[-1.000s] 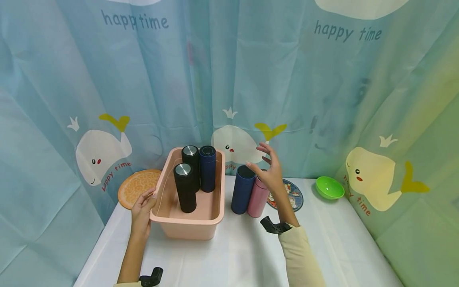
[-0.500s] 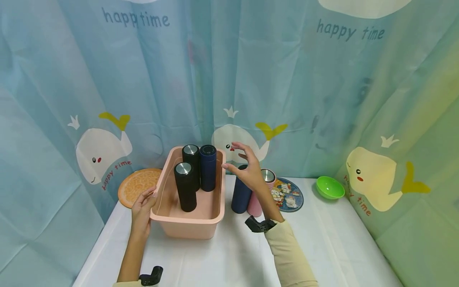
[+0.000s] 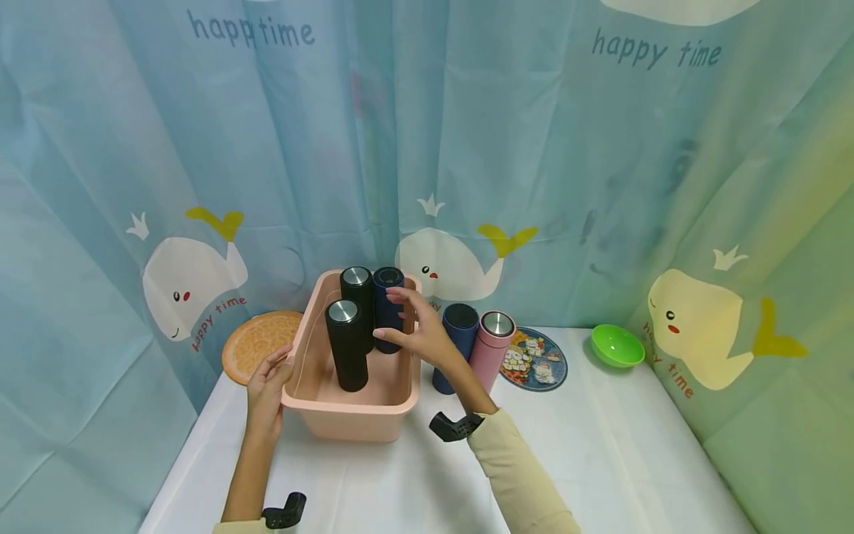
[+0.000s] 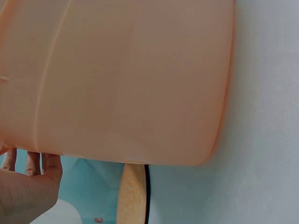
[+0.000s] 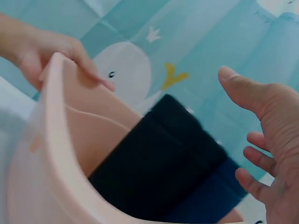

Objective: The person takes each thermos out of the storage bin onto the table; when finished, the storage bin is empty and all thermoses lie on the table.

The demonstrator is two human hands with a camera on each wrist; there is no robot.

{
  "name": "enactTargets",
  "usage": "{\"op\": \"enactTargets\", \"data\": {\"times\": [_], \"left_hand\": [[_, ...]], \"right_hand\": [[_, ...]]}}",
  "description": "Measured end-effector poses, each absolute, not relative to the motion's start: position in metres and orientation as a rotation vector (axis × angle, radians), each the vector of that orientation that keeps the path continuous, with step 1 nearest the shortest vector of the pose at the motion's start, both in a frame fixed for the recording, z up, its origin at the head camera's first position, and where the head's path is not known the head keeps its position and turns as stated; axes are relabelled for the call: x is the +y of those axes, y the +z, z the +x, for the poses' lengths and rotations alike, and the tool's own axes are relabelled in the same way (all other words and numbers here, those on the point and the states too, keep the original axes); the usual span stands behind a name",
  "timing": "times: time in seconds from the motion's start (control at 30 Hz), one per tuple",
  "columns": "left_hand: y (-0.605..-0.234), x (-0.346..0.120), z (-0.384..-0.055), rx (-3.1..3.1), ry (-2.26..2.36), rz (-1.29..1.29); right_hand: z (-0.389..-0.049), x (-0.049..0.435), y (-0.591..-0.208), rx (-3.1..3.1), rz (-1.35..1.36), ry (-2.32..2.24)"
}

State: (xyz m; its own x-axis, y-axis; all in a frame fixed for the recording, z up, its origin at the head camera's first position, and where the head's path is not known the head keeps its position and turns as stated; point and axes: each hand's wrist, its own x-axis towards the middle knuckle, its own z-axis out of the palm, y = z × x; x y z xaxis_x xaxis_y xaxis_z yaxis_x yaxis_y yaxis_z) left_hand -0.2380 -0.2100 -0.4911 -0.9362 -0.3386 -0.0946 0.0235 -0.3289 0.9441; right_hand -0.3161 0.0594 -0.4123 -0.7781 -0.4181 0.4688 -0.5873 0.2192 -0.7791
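A peach-pink plastic tub (image 3: 350, 429) stands on the table with three thermos bottles upright inside. The front black bottle (image 3: 349, 352) and the rear black bottle (image 3: 357, 293) have silver lid tops; beside them is a navy bottle (image 3: 387, 315) with a dark lid. My left hand (image 3: 268, 389) grips the tub's left rim, its fingers seen at the wall in the left wrist view. Over the right rim reaches my right hand (image 3: 427, 334), thumb and fingers spread apart, overlapping the navy bottle. Nothing lies between its fingers in the right wrist view.
Right of the tub stand another navy bottle (image 3: 460, 334) and a pink bottle (image 3: 490, 348), partly behind my right forearm. A round patterned mat (image 3: 543, 367), a green bowl (image 3: 617, 346) and an orange-slice mat (image 3: 250, 345) are farther back. A whale-print curtain (image 3: 567, 148) hangs behind.
My right hand has moved left from above the pink and navy bottles outside to over the tub, its fingers staying spread. My left hand has stayed on the rim.
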Motion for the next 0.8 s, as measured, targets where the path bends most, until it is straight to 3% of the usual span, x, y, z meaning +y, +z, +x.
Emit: {"op": "enactTargets", "data": {"times": [0.33,0.8], "left_hand": [[-0.493,-0.210,-0.238,-1.662,-2.349,0.371],[-0.491,-0.209,-0.239,-1.651,-2.360,0.417]], "right_hand": [[-0.316,0.041,-0.428,-2.387,0.927,1.794],[-0.300,0.032,-0.408,-2.466,0.937,1.781]]}}
